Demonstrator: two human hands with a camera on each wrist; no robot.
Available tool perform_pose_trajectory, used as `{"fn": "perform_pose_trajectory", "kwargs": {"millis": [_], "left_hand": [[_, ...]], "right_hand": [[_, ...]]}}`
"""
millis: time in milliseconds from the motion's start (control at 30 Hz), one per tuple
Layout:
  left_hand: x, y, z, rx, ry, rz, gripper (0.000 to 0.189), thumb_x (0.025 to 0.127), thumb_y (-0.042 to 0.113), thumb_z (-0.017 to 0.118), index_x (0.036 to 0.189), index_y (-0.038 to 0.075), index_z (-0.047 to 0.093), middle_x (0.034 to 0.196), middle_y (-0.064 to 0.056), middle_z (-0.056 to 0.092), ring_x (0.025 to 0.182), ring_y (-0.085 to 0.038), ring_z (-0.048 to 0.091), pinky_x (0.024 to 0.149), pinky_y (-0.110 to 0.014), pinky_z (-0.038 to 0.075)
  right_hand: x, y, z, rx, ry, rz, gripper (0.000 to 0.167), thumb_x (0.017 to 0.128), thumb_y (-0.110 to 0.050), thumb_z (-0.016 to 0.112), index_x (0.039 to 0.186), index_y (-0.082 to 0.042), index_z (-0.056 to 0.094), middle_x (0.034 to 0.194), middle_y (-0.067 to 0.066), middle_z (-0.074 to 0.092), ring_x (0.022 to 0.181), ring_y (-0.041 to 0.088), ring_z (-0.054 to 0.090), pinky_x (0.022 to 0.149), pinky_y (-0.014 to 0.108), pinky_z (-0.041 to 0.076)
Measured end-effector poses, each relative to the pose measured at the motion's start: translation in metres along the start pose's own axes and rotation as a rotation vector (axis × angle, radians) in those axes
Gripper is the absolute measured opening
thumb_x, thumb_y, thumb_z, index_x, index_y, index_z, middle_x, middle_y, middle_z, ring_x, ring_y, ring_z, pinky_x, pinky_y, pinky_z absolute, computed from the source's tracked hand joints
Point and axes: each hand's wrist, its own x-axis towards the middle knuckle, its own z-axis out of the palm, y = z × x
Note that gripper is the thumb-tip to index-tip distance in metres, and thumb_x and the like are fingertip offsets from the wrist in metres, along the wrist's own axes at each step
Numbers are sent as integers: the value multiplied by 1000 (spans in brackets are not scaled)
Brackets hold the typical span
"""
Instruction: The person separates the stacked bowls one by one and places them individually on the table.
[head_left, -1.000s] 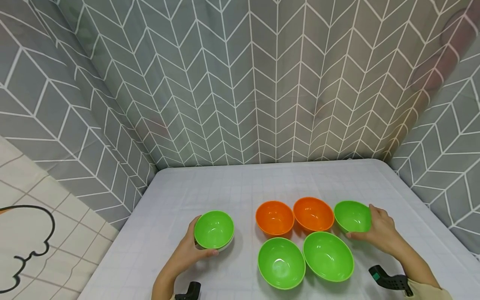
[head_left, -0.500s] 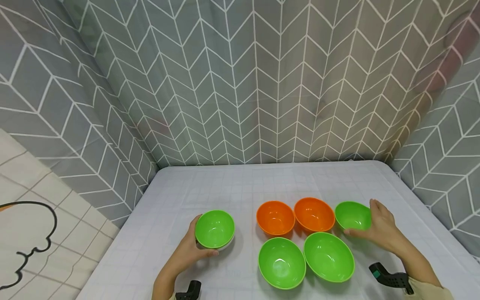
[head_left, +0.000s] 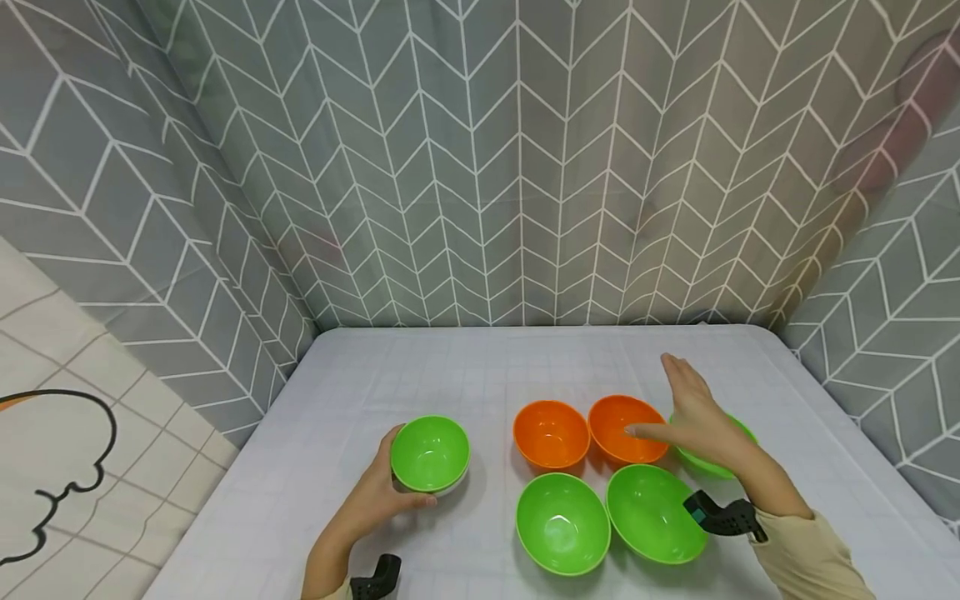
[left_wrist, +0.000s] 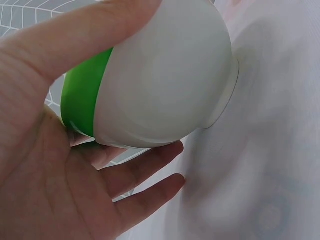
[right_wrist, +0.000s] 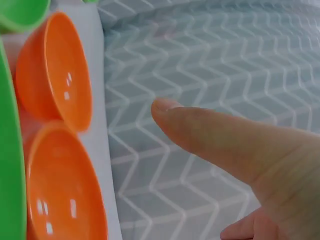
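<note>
My left hand grips a small green bowl that sits inside a white bowl, at the left of the table. In the left wrist view the thumb crosses both bowls and the fingers reach round the other side; the white foot is right at the tablecloth. My right hand is raised with fingers extended and nothing in it. It overlaps the right orange bowl and hides most of a small green bowl in the head view. The right wrist view shows its thumb apart from the bowls.
A second orange bowl stands left of the other. Two larger green bowls, one at the left and one at the right, are in front of them. A white cloth covers the table; patterned curtains surround it.
My right hand has left the small green bowl at the far right and moved up and left, over the right orange bowl. The left hand keeps its grip in nearly the same spot.
</note>
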Motion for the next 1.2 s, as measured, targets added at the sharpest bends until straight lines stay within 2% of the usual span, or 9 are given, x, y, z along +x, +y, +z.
{"fn": "perform_pose_trajectory", "kwargs": {"millis": [233,467,667,1000,1200], "left_hand": [[0,-1,1,-1,9,-3,118,59,22,94,150,9,20,143,-16,42,131,-36,40,105,-60,27],[1,-2,0,5,12,0,118,58,22,95,149,7,20,143,-16,42,130,-36,41,105,-59,28],[1,-1,0,12,10,-1,119,59,23,94,150,7,19,143,-17,42,131,-37,40,105,-60,28],[1,-2,1,17,8,17,118,60,23,94,149,6,18,142,-17,42,129,-36,42,104,-58,30],[1,-2,0,14,-1,40,118,61,23,94,149,5,17,142,-17,42,129,-36,42,103,-59,30]], "right_hand": [[22,-32,28,-19,-57,-90,120,69,-37,87,147,15,12,150,36,15,137,53,13,104,66,20],[37,-68,56,4,-182,-173,114,71,-32,86,148,13,14,152,31,17,139,47,17,108,58,22],[49,-96,83,-47,-259,-281,114,70,-31,87,148,12,15,152,29,22,139,41,24,109,51,27],[63,-121,119,-111,-369,-356,119,69,-43,86,151,5,15,154,22,23,140,32,27,109,42,30],[69,-132,133,-142,-408,-417,119,69,-40,87,151,4,13,153,21,23,138,30,31,107,40,34]]}}
